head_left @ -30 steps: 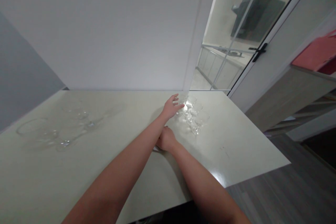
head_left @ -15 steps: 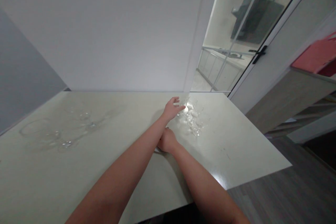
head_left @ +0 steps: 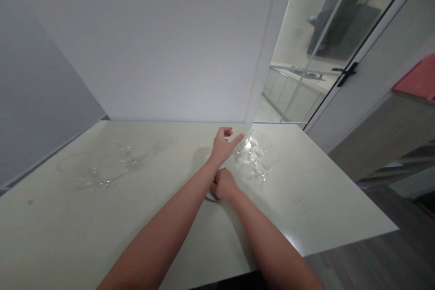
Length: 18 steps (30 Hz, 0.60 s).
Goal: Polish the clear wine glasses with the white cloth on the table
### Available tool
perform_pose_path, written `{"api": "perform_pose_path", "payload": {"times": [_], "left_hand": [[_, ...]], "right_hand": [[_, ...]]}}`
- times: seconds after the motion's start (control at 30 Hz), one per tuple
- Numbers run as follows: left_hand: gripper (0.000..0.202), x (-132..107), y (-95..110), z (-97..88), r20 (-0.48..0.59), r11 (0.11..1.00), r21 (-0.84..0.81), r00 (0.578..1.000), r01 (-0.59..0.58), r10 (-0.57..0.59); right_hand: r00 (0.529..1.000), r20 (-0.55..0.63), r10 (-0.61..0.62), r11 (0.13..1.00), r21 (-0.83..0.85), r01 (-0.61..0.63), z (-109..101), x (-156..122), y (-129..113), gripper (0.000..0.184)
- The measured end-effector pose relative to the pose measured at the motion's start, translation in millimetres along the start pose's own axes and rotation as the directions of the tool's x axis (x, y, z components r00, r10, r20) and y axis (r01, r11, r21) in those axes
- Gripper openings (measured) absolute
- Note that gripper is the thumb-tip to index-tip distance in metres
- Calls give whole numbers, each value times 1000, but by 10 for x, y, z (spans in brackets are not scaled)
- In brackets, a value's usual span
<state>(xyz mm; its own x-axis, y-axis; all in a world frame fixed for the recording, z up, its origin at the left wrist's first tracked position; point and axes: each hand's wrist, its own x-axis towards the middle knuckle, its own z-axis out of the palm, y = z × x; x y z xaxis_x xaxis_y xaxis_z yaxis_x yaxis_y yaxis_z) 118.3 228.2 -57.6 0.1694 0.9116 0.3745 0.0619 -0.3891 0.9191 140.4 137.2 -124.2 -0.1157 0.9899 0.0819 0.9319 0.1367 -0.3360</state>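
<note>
My left hand (head_left: 223,143) reaches across my right arm to the near side of a cluster of clear stemmed glasses (head_left: 253,154). Its thumb is spread away from the loosely bent fingers, and I see nothing held between them. Below the left wrist, my right hand (head_left: 224,185) is closed in a fist low over the table. A small white piece that looks like cloth (head_left: 211,196) sticks out under its fingers; the left forearm hides part of it. The glasses are so transparent that their outlines partly blur together.
More clear glasses (head_left: 105,183) stand on the left side of the pale glossy table (head_left: 146,226). A white wall panel (head_left: 176,54) rises behind it. To the right are a glazed door with a black handle (head_left: 347,74) and a shelf with a red item (head_left: 418,79).
The camera view has turned slightly left, so everything appears shifted right. My left thumb sits wider from the fingers beside the glasses. The right hand keeps its closed grip.
</note>
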Motion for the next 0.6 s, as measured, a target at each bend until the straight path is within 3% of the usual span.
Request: {"api": "perform_pose_path", "payload": {"times": [0.03, 0.1, 0.17, 0.23, 0.27, 0.3, 0.37, 0.43, 0.5, 0.6], "left_hand": [[30, -30, 50, -144, -25, 997, 24, 997, -79, 79], [39, -80, 134, -529, -71, 973, 130, 977, -189, 199], [40, -109, 194, -1013, -146, 919, 326, 949, -221, 280], [32, -115, 226, -1532, -184, 754, 626, 902, -198, 390], [27, -112, 226, -1780, -199, 712, 681, 892, -173, 407], [31, -104, 215, -2008, -206, 665, 734, 887, -139, 413], [50, -83, 157, -2375, -202, 424, 906, 891, 12, 406], [61, -61, 71, -2607, -173, 233, 967, 939, 104, 297], [66, -40, -6, -2719, -156, 80, 986, 978, 145, 139], [62, -11, -46, -2752, -146, -14, 989, 989, 146, -4]], "right_hand": [[999, -2, 44, 999, 2, -44, -15, -9, -10, 30], [998, -53, 24, 999, 46, -22, -40, -23, -27, 27], [996, -84, -12, 996, 89, 20, -52, -30, -36, 26], [998, -70, -3, 994, 108, 10, -52, -33, -37, 26], [998, -56, 10, 994, 108, -4, -49, -33, -36, 26], [999, -47, 21, 994, 104, -16, -45, -33, -35, 26], [999, -46, 23, 995, 95, -18, -35, -33, -33, 27], [998, -61, 21, 996, 89, -15, -26, -35, -31, 27], [997, -69, 18, 996, 89, -12, -20, -36, -28, 27], [998, -64, 18, 995, 102, -11, -18, -34, -22, 26]]}}
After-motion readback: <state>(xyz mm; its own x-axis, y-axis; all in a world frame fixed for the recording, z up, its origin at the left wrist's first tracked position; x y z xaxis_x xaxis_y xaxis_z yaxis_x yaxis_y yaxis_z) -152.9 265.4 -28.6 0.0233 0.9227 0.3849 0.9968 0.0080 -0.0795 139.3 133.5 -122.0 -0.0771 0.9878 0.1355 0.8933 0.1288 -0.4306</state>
